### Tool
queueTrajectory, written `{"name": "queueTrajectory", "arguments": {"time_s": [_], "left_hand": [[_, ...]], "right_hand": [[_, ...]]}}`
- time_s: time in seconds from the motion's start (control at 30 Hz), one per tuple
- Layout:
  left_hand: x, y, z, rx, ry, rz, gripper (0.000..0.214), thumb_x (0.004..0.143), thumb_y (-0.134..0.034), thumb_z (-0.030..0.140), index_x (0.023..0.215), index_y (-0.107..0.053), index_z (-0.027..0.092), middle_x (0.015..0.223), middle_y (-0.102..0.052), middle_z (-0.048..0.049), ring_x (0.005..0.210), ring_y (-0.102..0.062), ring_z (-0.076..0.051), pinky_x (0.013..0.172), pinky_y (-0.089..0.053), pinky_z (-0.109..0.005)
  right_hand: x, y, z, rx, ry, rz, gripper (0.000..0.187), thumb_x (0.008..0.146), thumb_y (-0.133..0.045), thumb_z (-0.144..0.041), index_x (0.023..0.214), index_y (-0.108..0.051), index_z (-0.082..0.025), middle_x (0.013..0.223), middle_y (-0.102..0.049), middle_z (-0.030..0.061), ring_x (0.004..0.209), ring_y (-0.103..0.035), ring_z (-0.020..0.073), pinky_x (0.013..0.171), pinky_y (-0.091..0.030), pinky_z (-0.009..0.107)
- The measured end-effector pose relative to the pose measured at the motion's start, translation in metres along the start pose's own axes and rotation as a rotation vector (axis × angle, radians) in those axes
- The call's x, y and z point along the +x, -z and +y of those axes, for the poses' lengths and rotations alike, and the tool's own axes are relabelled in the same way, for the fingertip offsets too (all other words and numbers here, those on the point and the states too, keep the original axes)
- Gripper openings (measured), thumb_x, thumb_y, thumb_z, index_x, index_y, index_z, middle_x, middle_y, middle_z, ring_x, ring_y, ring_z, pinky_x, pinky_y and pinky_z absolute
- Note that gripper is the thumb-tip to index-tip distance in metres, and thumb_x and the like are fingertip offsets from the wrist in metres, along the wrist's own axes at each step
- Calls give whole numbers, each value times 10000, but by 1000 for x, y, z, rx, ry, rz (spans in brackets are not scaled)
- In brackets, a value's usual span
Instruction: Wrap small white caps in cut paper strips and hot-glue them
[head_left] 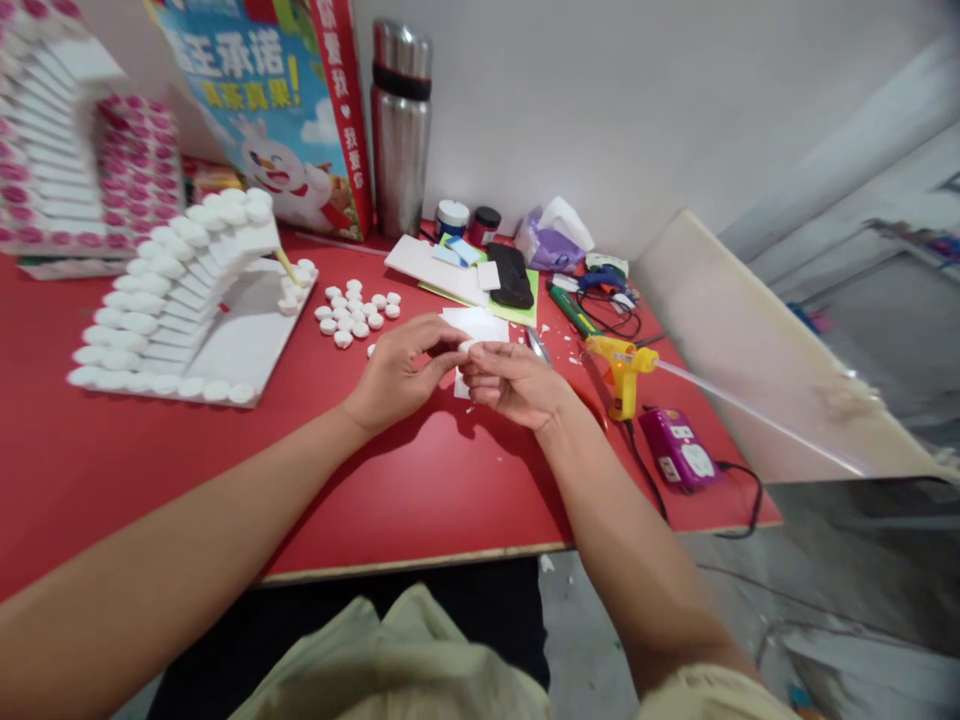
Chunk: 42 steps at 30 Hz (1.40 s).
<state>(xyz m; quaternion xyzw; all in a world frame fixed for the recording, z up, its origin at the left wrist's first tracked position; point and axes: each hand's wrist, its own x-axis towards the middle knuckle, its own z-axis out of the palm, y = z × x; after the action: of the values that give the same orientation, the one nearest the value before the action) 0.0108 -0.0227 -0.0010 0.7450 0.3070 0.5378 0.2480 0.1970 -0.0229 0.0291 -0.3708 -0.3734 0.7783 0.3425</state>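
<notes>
My left hand (pixel 401 370) and my right hand (pixel 517 382) meet over the red table (pixel 420 480), fingertips pinched together on a small white round piece (pixel 466 347). Under and behind the fingers lie white foam squares (pixel 476 325). A loose pile of white round pieces (pixel 356 310) sits just beyond my left hand. To the left stands a white stepped foam model (pixel 187 300) edged with the same round pieces.
A yellow glue gun (pixel 621 372) with a long glue stick and a purple device (pixel 679 450) lie right of my right hand. A steel flask (pixel 400 130), a printed box (pixel 277 110), small jars, pens and cables stand at the back. Pink-dotted stacks (pixel 67 150) fill the far left.
</notes>
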Motion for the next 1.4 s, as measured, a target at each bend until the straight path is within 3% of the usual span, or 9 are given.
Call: {"name": "queueTrajectory", "arguments": {"time_s": [0.1, 0.17, 0.33, 0.43, 0.53, 0.73, 0.83, 0.97, 1.4], "left_hand": [[0, -1, 0, -83, 112, 69, 112, 915, -736, 278, 953, -754, 174, 899, -728, -59, 816, -648, -174, 760, -532, -310], [1, -2, -1, -195, 230, 113, 161, 878, -780, 312, 951, -752, 173, 867, -705, -44, 770, -628, -158, 720, -528, -298], [2, -3, -3, -566, 600, 117, 296, 795, -852, 424, 912, -742, 176, 679, -637, 7, 600, -557, -116, 591, -482, -263], [2, -3, -3, -650, 675, 40, 327, 761, -880, 445, 837, -729, 166, 647, -626, 6, 560, -530, -98, 545, -442, -243], [1, -3, -2, -654, 716, -7, 362, 754, -892, 466, 814, -714, 156, 660, -644, -6, 563, -547, -96, 540, -456, -237], [-1, -3, -2, -581, 628, 16, 477, 806, -854, 424, 1193, -750, 165, 855, -744, -50, 745, -694, -189, 687, -598, -353], [-1, -2, -5, -368, 475, 9, 370, 841, -830, 400, 1124, -813, 162, 952, -776, -86, 839, -713, -200, 825, -584, -370], [-2, -3, -10, -183, 326, 33, 270, 873, -792, 407, 1030, -852, 195, 982, -795, -97, 890, -719, -223, 849, -571, -363], [-5, -10, -6, -123, 244, 101, 176, 887, -723, 299, 941, -850, 189, 858, -788, -71, 778, -707, -187, 744, -555, -320]], "right_hand": [[1, 3, 0, -64, 45, 87, 488, 680, -942, -537, 833, -679, -155, 748, -611, -3, 579, -439, 68, 478, -350, 208], [0, 5, 0, -142, 157, 180, 504, 729, -877, -612, 907, -704, -174, 814, -647, 15, 611, -487, 87, 496, -393, 223], [-3, 4, 2, -617, 587, 275, 412, 809, -832, -440, 1166, -709, -276, 1112, -678, 36, 776, -583, 132, 669, -525, 279], [-4, -1, 6, -930, 696, 282, 267, 890, -748, -367, 1139, -747, -270, 1147, -667, 62, 845, -602, 155, 768, -545, 315], [-1, -2, 9, -995, 707, 340, 157, 916, -706, -327, 1029, -764, -235, 1006, -688, 61, 852, -624, 167, 816, -547, 334], [4, 5, 9, -573, 492, 325, 302, 809, -809, -419, 1008, -736, -204, 884, -751, 32, 784, -706, 173, 724, -591, 328], [4, 4, 10, -497, 436, 316, 379, 750, -860, -453, 999, -736, -196, 898, -770, 38, 762, -717, 172, 655, -589, 307], [3, 0, 11, -463, 440, 315, 386, 715, -897, -454, 933, -709, -198, 867, -762, 31, 775, -733, 174, 695, -615, 319], [4, -5, 13, -521, 491, 344, 404, 696, -922, -490, 824, -676, -197, 748, -743, 8, 643, -682, 144, 695, -607, 329]]}}
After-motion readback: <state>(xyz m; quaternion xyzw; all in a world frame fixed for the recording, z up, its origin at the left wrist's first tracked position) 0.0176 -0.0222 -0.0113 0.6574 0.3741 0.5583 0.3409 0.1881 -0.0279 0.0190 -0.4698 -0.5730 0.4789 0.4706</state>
